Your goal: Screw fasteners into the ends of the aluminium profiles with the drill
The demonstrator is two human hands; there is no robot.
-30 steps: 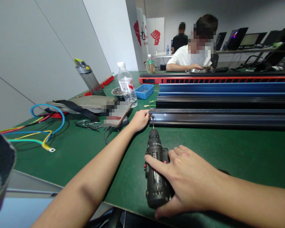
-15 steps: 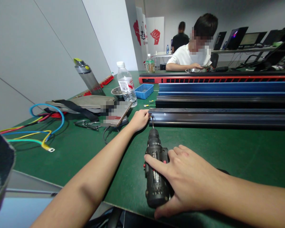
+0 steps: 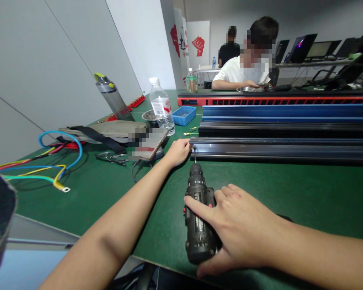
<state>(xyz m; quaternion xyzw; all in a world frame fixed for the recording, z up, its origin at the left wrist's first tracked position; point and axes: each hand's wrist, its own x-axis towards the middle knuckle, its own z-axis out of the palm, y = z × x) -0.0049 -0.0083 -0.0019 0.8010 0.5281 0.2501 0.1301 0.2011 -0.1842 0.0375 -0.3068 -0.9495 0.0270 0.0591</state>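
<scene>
My right hand is closed around a black cordless drill that lies along the green table, its chuck pointing away from me. The thin driver bit reaches to the near face of a long black metal profile, close to its left end. What sits at the bit's tip is too small to make out. At that same end my left hand grips the profile, its fingertips partly hidden behind the end.
Behind lie another dark profile, a blue one and a red-and-black rail. To the left are a phone, water bottle, blue tray, bag and cables. A person sits opposite.
Both hands, the drill and the profile hold their places. Only the view has shifted very slightly.
</scene>
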